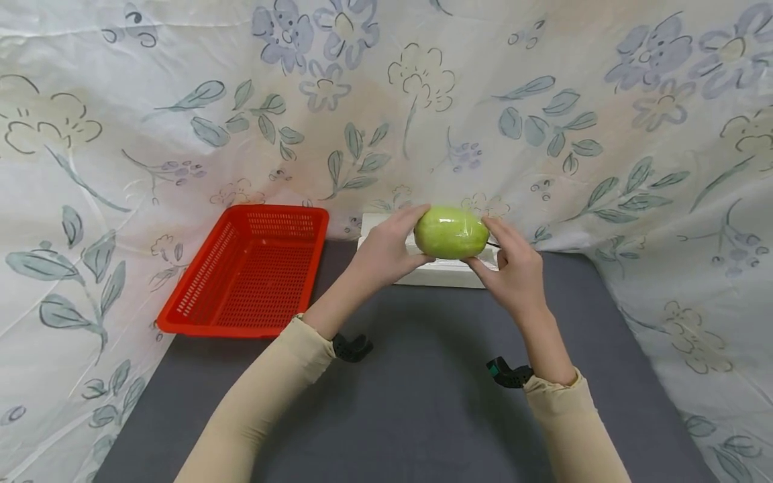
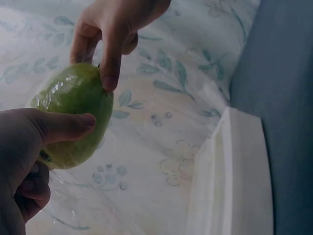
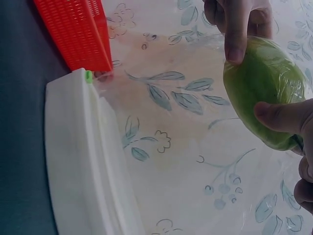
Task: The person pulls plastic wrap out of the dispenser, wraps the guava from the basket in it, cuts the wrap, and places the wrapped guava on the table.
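Observation:
A smooth, oval green fruit [image 1: 451,233] is held in the air between both hands, with glossy clear plastic film around it. My left hand [image 1: 386,248] pinches its left end between thumb and fingers. At the other end, my right hand [image 1: 514,268] grips it the same way. The left wrist view shows the left thumb lying across the fruit [image 2: 80,98], and a loose stretch of film hangs below. Behind and beneath the fruit stands a long white box [image 1: 441,276], partly hidden by the fruit and hands.
To the left, a red plastic basket [image 1: 260,332] with slotted walls rests on the dark grey tabletop [image 1: 417,396]. Floral white cloth [image 1: 423,134] hangs behind the table and along both sides. The white box lies near the back edge, right of the basket.

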The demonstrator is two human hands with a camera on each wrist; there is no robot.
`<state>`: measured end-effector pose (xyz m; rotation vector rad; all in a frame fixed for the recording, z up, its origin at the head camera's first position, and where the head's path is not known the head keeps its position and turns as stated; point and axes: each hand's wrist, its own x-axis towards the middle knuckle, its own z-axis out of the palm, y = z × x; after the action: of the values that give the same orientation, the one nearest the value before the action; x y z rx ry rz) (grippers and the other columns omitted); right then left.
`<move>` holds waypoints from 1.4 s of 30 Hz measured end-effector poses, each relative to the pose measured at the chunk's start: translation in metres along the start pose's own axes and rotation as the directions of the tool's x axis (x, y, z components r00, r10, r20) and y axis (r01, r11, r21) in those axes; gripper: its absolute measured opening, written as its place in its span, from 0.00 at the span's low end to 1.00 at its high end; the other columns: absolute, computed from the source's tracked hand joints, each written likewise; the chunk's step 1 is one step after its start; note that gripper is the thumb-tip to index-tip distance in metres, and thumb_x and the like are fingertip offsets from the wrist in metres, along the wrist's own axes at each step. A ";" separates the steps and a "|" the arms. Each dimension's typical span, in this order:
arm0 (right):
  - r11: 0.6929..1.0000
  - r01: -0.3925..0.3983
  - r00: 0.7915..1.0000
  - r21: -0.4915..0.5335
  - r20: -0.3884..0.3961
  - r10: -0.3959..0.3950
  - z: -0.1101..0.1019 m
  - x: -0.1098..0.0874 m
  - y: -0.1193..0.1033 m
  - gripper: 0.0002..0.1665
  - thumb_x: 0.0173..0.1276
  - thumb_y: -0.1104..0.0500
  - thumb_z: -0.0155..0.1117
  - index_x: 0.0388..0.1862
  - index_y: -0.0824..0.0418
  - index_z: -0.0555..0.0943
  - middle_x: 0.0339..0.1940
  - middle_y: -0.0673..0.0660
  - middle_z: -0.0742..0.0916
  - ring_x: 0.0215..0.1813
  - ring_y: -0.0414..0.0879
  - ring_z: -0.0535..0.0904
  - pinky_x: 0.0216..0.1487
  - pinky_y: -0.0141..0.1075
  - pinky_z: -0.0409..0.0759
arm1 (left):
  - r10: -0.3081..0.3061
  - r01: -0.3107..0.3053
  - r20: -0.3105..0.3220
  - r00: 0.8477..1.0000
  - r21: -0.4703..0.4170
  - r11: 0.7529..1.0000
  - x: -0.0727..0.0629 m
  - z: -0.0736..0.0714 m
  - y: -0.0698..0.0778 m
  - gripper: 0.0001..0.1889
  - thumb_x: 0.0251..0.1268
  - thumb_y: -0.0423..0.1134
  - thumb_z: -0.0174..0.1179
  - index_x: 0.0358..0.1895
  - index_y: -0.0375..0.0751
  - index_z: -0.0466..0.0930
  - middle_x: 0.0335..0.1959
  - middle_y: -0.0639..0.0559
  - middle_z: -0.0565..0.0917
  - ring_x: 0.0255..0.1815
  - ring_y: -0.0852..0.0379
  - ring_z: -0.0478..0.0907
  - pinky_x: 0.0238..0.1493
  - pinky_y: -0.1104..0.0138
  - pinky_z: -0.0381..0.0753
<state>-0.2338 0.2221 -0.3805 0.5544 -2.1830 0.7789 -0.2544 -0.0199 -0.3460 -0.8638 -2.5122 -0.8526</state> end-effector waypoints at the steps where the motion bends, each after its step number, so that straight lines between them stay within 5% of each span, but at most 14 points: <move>1: 1.000 -0.001 1.000 0.002 0.000 0.001 0.000 -0.004 -0.001 0.42 0.53 0.67 0.88 0.68 0.67 0.82 0.64 0.65 0.86 0.21 0.37 0.61 0.25 0.29 0.61 | 0.003 -0.003 -0.001 1.000 -0.003 1.000 -0.004 0.002 0.000 0.44 0.56 0.37 0.82 0.76 0.34 0.71 0.72 0.43 0.79 0.70 0.48 0.78 0.71 0.59 0.78; 8: 1.000 0.009 0.999 0.016 0.038 -0.009 0.001 -0.038 -0.001 0.45 0.49 0.67 0.89 0.68 0.66 0.82 0.64 0.65 0.87 0.21 0.35 0.63 0.23 0.29 0.62 | 0.013 -0.014 -0.006 1.000 -0.035 0.999 -0.035 0.019 0.000 0.44 0.53 0.35 0.84 0.74 0.32 0.72 0.68 0.40 0.81 0.66 0.46 0.82 0.67 0.58 0.81; 18: 0.998 -0.059 0.987 0.013 0.151 0.056 0.018 -0.098 -0.004 0.46 0.47 0.67 0.90 0.68 0.68 0.81 0.64 0.66 0.86 0.23 0.32 0.62 0.23 0.31 0.67 | -0.113 0.115 0.065 0.991 -0.025 0.993 -0.089 0.061 -0.002 0.44 0.52 0.36 0.84 0.74 0.34 0.72 0.67 0.41 0.81 0.62 0.45 0.84 0.60 0.54 0.85; 25: 0.994 -0.111 0.974 -0.016 0.196 0.112 0.041 -0.139 0.001 0.49 0.44 0.70 0.90 0.68 0.68 0.80 0.64 0.67 0.85 0.38 0.54 0.86 0.29 0.40 0.81 | -0.190 0.191 0.073 0.979 -0.009 0.981 -0.123 0.099 -0.012 0.44 0.53 0.36 0.84 0.74 0.35 0.72 0.66 0.41 0.81 0.56 0.45 0.86 0.51 0.51 0.88; 30: 0.989 -0.141 0.961 -0.034 0.234 0.145 0.057 -0.153 0.012 0.49 0.43 0.69 0.91 0.67 0.68 0.81 0.63 0.67 0.86 0.56 0.65 0.87 0.46 0.57 0.87 | -0.240 0.239 0.090 0.967 0.024 0.971 -0.133 0.124 -0.025 0.44 0.54 0.39 0.83 0.74 0.38 0.71 0.66 0.42 0.81 0.52 0.45 0.88 0.49 0.53 0.88; 42: 0.972 -0.218 0.890 -0.092 0.389 0.236 0.080 -0.162 0.031 0.47 0.49 0.65 0.89 0.70 0.67 0.79 0.65 0.65 0.85 0.59 0.65 0.86 0.53 0.60 0.85 | -0.295 0.282 0.159 0.942 0.098 0.954 -0.135 0.149 -0.048 0.44 0.56 0.42 0.83 0.75 0.40 0.71 0.67 0.41 0.80 0.49 0.42 0.88 0.45 0.51 0.88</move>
<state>-0.1901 0.2136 -0.5580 0.4688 -2.6743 0.7876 -0.2021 -0.0137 -0.5458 -0.5732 -2.8516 -0.7946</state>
